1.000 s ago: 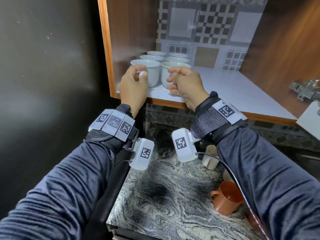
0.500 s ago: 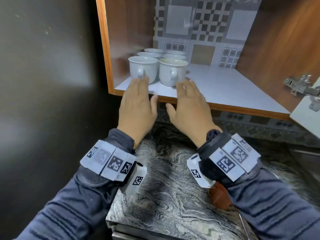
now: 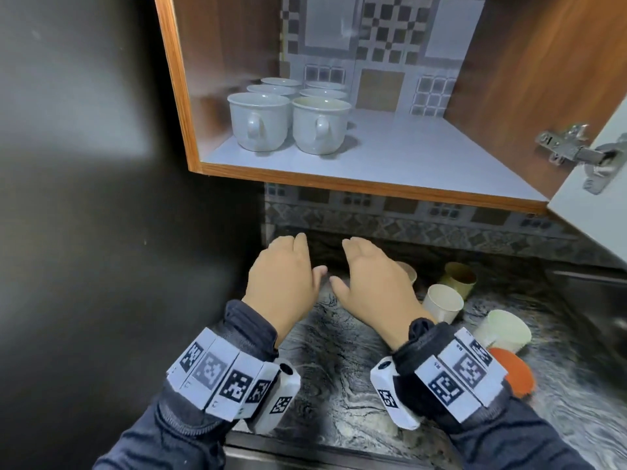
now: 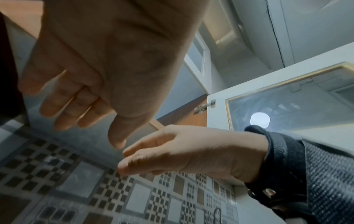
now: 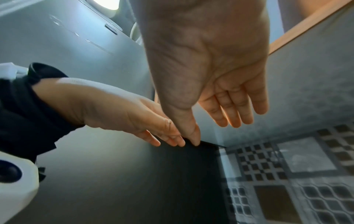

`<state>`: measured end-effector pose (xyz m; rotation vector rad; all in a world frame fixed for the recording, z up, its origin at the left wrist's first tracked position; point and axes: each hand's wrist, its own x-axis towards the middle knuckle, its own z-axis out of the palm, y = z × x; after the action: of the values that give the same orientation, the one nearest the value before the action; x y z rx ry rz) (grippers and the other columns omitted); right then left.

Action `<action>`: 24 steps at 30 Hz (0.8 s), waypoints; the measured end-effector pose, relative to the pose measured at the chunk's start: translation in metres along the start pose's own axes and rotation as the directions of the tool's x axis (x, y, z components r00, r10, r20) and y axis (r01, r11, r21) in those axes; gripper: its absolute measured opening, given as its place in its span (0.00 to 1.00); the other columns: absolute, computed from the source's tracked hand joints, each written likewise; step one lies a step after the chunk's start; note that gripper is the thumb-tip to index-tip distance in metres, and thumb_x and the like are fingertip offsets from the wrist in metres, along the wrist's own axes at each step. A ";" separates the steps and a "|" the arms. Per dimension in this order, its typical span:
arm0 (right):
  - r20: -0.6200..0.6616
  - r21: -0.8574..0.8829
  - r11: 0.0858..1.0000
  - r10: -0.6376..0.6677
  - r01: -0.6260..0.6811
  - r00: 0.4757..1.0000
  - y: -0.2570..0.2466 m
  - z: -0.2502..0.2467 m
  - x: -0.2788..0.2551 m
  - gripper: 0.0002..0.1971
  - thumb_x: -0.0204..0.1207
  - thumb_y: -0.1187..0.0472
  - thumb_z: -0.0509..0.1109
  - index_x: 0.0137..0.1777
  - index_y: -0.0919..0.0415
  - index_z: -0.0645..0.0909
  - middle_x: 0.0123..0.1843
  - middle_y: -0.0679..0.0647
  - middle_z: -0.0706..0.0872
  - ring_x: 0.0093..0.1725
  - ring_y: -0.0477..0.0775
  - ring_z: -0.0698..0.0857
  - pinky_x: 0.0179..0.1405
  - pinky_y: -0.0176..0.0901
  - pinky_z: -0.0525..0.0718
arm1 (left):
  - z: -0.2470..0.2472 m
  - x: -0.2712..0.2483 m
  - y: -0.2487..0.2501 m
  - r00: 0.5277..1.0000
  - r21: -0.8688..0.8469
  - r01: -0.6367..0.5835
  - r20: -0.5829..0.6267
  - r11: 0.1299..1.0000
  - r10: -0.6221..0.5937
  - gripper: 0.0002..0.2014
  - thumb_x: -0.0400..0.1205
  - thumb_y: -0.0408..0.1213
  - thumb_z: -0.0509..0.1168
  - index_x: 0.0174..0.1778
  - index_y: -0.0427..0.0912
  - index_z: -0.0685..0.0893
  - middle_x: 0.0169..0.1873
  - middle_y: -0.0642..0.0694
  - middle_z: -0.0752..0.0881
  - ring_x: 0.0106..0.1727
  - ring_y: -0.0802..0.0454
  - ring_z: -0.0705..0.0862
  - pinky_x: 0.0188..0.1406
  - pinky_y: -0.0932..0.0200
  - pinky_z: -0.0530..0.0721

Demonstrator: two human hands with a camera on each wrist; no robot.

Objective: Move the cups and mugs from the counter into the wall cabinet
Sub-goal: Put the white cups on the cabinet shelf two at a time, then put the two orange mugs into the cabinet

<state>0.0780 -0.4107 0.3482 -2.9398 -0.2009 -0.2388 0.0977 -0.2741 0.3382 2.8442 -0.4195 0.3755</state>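
Several white cups stand in two rows at the left of the wall cabinet shelf (image 3: pixel 390 157); the front two are a left cup (image 3: pixel 259 122) and a right cup (image 3: pixel 320 125), handles facing me. Both hands hang empty below the shelf, over the marbled counter (image 3: pixel 339 385). My left hand (image 3: pixel 285 276) and right hand (image 3: pixel 369 279) are side by side, fingers loose and straight, as the left wrist view (image 4: pixel 80 94) and right wrist view (image 5: pixel 226 106) confirm. On the counter right of my right hand stand pale cups (image 3: pixel 442 301), (image 3: pixel 504 329), an olive cup (image 3: pixel 459 278) and an orange mug (image 3: pixel 514 371).
The cabinet's white door (image 3: pixel 593 184) hangs open at the right with a metal hinge (image 3: pixel 573 147). A dark wall or appliance (image 3: pixel 101 232) rises at the left. A sink edge (image 3: pixel 597 300) lies at the far right. Patterned tiles back the counter.
Both hands let go of the two front white cups on the shelf, opened, and dropped from the cabinet down to just above the counter.
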 end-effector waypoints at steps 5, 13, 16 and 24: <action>0.041 -0.011 0.990 0.140 -0.140 0.989 0.030 0.019 -0.012 0.32 0.80 0.51 0.60 0.80 0.63 0.57 0.80 0.57 0.65 0.80 0.55 0.64 0.73 0.46 0.70 | 0.033 0.010 0.022 0.993 0.005 -0.073 0.091 0.997 0.072 0.31 0.85 0.51 0.54 0.79 0.35 0.59 0.70 0.39 0.74 0.71 0.43 0.73 0.68 0.52 0.76; 0.151 -0.034 0.882 0.469 -0.470 0.870 0.106 0.049 -0.061 0.30 0.78 0.53 0.62 0.77 0.63 0.61 0.75 0.61 0.70 0.70 0.63 0.75 0.63 0.53 0.79 | 0.100 0.017 0.089 0.921 -0.085 -0.238 0.297 0.968 0.253 0.27 0.84 0.50 0.56 0.74 0.37 0.65 0.67 0.38 0.76 0.68 0.41 0.76 0.62 0.49 0.78; 0.178 -0.043 0.814 0.577 -0.580 0.797 0.133 0.061 -0.085 0.27 0.77 0.54 0.62 0.75 0.64 0.65 0.72 0.61 0.73 0.66 0.63 0.78 0.57 0.52 0.81 | 0.131 0.010 0.111 0.873 -0.111 -0.277 0.386 0.955 0.298 0.26 0.84 0.49 0.56 0.74 0.38 0.65 0.67 0.39 0.76 0.67 0.41 0.78 0.58 0.49 0.80; 0.227 -0.073 0.655 0.745 -0.752 0.627 0.181 0.103 -0.143 0.28 0.77 0.53 0.64 0.75 0.63 0.65 0.74 0.61 0.70 0.69 0.62 0.75 0.64 0.50 0.79 | 0.202 -0.024 0.129 0.766 -0.275 -0.283 0.512 0.919 0.389 0.27 0.85 0.43 0.55 0.80 0.44 0.57 0.68 0.38 0.73 0.66 0.40 0.77 0.58 0.51 0.79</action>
<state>-0.0197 -0.5840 0.1925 -2.7113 0.9852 0.2480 0.0790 -0.4428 0.1673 2.6382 -1.0310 -0.4469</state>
